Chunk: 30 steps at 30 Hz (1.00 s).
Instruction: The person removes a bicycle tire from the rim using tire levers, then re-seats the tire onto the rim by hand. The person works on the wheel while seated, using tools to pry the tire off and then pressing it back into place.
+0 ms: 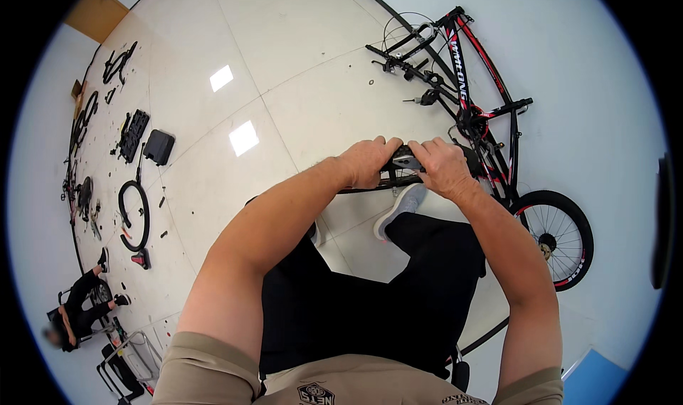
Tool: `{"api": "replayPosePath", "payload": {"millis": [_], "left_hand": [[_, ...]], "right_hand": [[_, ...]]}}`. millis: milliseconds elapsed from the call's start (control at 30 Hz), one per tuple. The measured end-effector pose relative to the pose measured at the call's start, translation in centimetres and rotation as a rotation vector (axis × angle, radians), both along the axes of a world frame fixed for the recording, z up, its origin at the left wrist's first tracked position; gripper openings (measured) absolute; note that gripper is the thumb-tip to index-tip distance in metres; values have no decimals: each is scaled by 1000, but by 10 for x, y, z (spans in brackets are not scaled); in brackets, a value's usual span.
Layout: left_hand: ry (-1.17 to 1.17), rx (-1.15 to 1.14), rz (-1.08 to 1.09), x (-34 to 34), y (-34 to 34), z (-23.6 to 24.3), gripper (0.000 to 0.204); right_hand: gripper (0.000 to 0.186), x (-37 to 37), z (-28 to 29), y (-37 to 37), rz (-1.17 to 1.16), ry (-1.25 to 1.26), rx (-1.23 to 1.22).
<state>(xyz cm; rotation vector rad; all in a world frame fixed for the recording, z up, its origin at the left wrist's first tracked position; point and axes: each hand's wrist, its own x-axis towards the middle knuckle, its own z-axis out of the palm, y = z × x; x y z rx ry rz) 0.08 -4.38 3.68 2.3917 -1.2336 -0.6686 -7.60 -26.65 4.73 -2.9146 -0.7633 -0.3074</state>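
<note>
Where both hands meet, just ahead of the knees, a small dark bicycle part with a grey metal face, pinched from either side. Left hand curled over its left end, grip pressed together on it, knuckles up. Right hand clamped on the right end, fingers folded over the top, grip likewise pinching the part. Exact kind of part hard to tell, mostly hidden under the fingers. Just below the hands, a grey sneaker flat on the pale tiled floor, black trousers beneath the forearms. Just beyond the right hand, a red and black bicycle frame turned upside down, handlebars toward the top, one spoked wheel mounted at the lower right. Well apart on the left, a loose black tyre, an open black tool case and a black box lying on the floor among scattered small pieces. In the far lower left corner, another person in black, seated low beside a metal frame.
</note>
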Motion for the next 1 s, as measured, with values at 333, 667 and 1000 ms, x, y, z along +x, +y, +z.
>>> {"api": "replayPosePath", "payload": {"millis": [333, 667, 1000], "left_hand": [[-80, -259, 252, -33, 18, -15, 78], [-197, -348, 438, -54, 53, -24, 94], [-175, -272, 569, -84, 59, -54, 92]], "right_hand": [[50, -7, 5, 22, -127, 17, 56], [38, -8, 2, 16, -323, 136, 28], [34, -25, -5, 29, -349, 105, -14]]}}
